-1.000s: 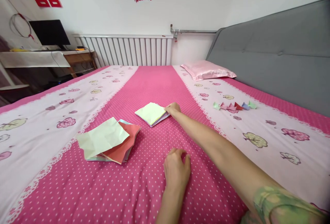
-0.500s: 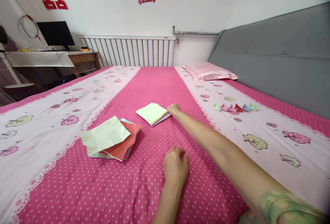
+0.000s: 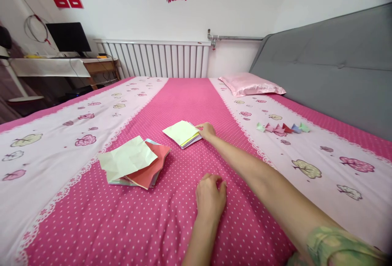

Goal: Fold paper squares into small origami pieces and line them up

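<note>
My right hand (image 3: pixel 206 130) reaches to the right corner of a neat stack of square paper (image 3: pixel 181 132), its thumb and forefinger closed on a corner near the top. Pale cream paper tops this stack, with yellow and lilac edges showing below. Nearer me, my left hand (image 3: pixel 210 194) rests on the bedspread (image 3: pixel 171 225) with fingers loosely bent and thumb apart, holding nothing. To its left lies a looser pile, with a creased pale sheet (image 3: pixel 128 156) over a red sheet (image 3: pixel 151 168) and other colours partly hidden beneath.
Several small folded paper pieces (image 3: pixel 283 128) stand in a row at the right. A pink pillow (image 3: pixel 249 84) lies by the grey headboard (image 3: pixel 330 62). Beyond the bed are a radiator (image 3: pixel 159 58) and a desk (image 3: pixel 52 68) with a monitor (image 3: pixel 69 37).
The right hand's fingers have shifted slightly at the stack's corner, and more of the yellow sheet shows under the top one. My left hand stays in place; the view has moved slightly.
</note>
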`<state>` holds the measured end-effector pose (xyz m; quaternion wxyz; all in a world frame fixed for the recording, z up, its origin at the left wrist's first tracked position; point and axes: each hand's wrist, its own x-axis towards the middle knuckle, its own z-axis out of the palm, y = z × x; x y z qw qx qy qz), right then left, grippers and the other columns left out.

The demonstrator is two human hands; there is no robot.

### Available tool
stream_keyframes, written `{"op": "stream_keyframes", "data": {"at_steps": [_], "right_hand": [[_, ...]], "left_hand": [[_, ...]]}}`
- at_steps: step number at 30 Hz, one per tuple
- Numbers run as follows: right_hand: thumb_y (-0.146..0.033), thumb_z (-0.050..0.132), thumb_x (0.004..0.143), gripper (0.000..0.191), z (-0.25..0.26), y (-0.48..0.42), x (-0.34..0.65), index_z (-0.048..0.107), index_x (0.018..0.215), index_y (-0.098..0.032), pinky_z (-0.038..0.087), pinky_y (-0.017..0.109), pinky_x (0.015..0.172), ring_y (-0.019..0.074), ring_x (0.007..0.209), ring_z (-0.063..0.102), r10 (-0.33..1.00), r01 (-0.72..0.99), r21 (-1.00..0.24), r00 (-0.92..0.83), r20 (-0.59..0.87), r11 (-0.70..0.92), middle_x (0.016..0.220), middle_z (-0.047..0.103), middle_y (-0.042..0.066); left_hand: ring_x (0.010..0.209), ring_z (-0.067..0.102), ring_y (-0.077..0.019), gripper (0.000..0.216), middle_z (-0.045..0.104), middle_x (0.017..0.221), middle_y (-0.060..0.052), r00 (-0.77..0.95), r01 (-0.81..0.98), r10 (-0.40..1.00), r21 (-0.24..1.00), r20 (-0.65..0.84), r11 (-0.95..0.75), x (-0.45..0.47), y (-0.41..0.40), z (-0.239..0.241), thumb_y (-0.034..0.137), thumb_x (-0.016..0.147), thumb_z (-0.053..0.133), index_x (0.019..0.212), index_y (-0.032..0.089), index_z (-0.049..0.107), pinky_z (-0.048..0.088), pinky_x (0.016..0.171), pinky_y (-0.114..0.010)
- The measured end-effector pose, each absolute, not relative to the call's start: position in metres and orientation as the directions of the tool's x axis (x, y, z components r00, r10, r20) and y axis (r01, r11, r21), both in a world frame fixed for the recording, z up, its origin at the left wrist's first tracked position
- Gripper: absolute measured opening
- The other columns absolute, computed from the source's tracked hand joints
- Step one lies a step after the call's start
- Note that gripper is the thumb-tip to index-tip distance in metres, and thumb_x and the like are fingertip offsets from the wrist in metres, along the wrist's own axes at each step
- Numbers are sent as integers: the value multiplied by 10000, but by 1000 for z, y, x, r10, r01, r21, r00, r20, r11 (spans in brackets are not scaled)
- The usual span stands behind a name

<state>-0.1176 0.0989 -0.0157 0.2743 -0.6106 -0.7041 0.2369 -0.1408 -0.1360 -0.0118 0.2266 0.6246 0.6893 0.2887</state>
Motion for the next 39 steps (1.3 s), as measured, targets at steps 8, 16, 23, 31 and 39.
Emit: {"op": "stream_keyframes", "data": {"at_steps": [8,16,23,31,39], "right_hand": [[-252,465,844,216,5,68,-110,660,937,-265,443,304,791,172,1029,509,901,764,-519,-188,391,384,1236,469,-2],[-199,468,825,234,5,-51,9,682,912,-234,384,388,867,220,1014,510,831,810,-329,-311,461,486,1118,571,53],[-162,539,752,191,-6,-123,77,705,771,-254,411,362,818,212,940,566,853,814,-274,-442,278,511,1028,627,47],[-201,406,822,343,29,-109,58,572,1122,-189,398,348,887,205,1020,543,828,732,-390,-464,314,558,1091,610,81],[-411,203,898,525,-25,-81,-16,279,1350,-154,242,303,1047,147,1271,296,741,589,-474,-626,244,654,1378,353,64]], "left_hand": [[748,582,-173,224,660,850,-65,-110,727,991,686,74,29,-144,-135,-12,254,763,484,859,187,675,407,687,-267],[707,618,-233,247,692,788,-73,-431,746,888,617,161,251,-162,-138,-5,303,744,490,849,207,692,423,613,-306],[837,595,-214,317,655,924,-90,-406,784,854,604,325,143,-158,-142,-4,251,801,381,970,160,632,425,746,-309],[1123,455,-191,323,536,1192,-82,-58,877,848,433,527,-209,-128,-139,-10,290,848,371,1081,177,564,330,962,-309],[1299,205,-274,537,268,1393,-194,252,951,941,122,226,-285,-109,-127,-40,211,816,365,1315,23,306,193,1044,-408]]}}
